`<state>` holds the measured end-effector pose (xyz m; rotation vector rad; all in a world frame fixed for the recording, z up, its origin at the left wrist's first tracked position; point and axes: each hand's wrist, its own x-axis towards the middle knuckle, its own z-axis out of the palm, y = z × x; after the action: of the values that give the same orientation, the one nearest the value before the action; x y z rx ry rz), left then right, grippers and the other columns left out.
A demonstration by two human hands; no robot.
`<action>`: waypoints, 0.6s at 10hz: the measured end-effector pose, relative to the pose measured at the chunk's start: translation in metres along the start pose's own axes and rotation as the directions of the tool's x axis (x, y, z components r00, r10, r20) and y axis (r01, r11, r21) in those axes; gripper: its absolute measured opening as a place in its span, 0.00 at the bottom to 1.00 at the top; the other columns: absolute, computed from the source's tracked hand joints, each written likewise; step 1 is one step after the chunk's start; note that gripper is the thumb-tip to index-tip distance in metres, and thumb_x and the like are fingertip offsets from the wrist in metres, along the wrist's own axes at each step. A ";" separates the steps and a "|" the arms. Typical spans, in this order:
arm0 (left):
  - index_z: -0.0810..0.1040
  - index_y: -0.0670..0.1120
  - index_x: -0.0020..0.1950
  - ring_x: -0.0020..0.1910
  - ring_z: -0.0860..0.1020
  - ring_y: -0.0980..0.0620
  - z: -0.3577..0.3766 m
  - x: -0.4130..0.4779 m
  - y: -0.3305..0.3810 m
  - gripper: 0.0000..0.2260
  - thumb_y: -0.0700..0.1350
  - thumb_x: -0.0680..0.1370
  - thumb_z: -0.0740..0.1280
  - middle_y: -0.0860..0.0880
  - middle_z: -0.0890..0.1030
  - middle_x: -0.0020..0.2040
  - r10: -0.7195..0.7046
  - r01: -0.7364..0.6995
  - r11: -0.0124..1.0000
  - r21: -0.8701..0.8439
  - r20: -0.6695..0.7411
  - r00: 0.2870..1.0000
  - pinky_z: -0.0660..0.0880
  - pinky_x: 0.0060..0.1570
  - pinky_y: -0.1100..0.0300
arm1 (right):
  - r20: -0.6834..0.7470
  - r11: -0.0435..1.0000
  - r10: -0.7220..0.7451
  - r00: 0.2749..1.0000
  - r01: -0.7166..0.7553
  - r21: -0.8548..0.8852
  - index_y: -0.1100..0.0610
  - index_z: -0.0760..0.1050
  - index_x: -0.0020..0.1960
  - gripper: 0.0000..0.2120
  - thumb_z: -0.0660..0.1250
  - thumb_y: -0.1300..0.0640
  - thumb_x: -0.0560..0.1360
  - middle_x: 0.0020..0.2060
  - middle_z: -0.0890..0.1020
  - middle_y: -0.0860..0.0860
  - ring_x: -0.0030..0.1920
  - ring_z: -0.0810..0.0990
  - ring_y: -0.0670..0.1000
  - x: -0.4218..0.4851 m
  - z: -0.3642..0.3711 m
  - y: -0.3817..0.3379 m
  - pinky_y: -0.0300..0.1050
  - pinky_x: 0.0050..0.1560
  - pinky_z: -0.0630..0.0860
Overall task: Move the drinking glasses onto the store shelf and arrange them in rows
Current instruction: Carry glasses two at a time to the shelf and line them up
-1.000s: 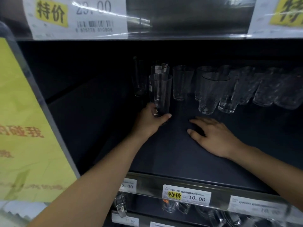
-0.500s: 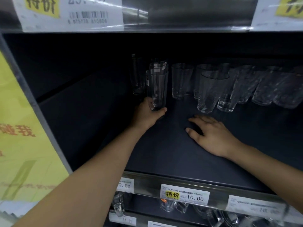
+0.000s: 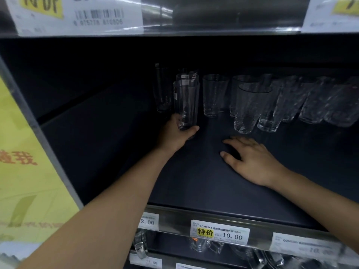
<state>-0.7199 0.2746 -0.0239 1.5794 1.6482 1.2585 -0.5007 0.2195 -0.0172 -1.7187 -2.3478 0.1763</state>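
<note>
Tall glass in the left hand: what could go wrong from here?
1. The left hand grips the tall glass only near its base, so it could tip if pushed or set down unevenly.
2. A second tall glass stands right behind it; sliding further back may knock the two together.
3. The right hand lies flat on the shelf just in front of a textured glass; a forward move might bump it.

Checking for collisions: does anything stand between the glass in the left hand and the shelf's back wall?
Yes. A second tall glass stands directly behind the held glass, which the left hand grips near its base. A third tall glass stands back-left.
</note>
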 end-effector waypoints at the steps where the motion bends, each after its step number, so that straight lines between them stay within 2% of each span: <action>1: 0.72 0.44 0.67 0.54 0.75 0.54 0.000 0.001 0.000 0.27 0.52 0.73 0.75 0.49 0.76 0.58 0.004 -0.004 1.000 0.015 -0.005 1.000 0.68 0.45 0.67 | -0.001 1.000 -0.001 1.000 0.001 0.004 0.45 0.62 0.76 0.27 0.54 0.37 0.79 0.76 0.63 0.46 0.76 0.59 0.50 0.000 0.000 0.000 0.49 0.73 0.57; 6: 0.72 0.42 0.68 0.60 0.77 0.48 0.001 0.002 -0.001 0.30 0.55 0.71 0.76 0.46 0.77 0.62 -0.010 0.011 0.999 0.051 -0.034 0.999 0.73 0.57 0.58 | -0.022 1.000 -0.012 1.000 0.013 0.021 0.45 0.63 0.75 0.26 0.55 0.38 0.79 0.76 0.64 0.46 0.75 0.60 0.50 0.000 0.001 0.002 0.50 0.73 0.57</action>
<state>-0.7196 0.2764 -0.0245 1.5855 1.7200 1.2532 -0.4994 0.2205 -0.0188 -1.6876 -2.3323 0.1784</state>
